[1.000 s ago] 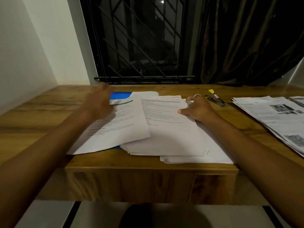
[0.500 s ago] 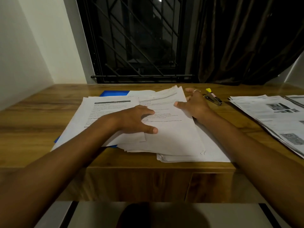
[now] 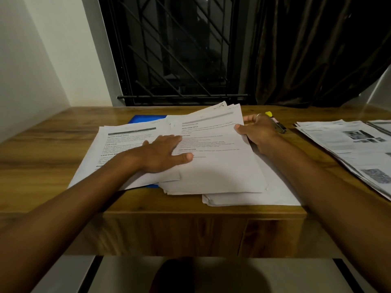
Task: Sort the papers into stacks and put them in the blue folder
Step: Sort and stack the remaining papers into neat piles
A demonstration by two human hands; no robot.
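Desk (image 3: 42,166): wooden, carrying everything below.
Left sheets (image 3: 118,153): printed pages lying flat on the blue folder and covering most of it.
Blue folder (image 3: 146,119): flat on the desk under the left sheets; only its far corner and a sliver of its near edge show.
Left hand (image 3: 163,153): my palm is down and my fingers straight, gripping nothing, pressing where the left sheets meet the stack just right of the folder.
Middle stack (image 3: 215,166): just right of the folder, overlapping its right side; the far edge of the top sheets is raised off the pile.
Right hand (image 3: 260,132): right of the folder, at the middle stack's right edge; I pinch the top sheets, thumb above and fingers beneath.
Bottom stack (image 3: 264,197): right of the folder, partly under the middle stack.
Yellow-capped marker (image 3: 268,113): right of the folder, just behind my right hand.
Printed pages (image 3: 349,149): well apart from the folder, at the desk's right end.
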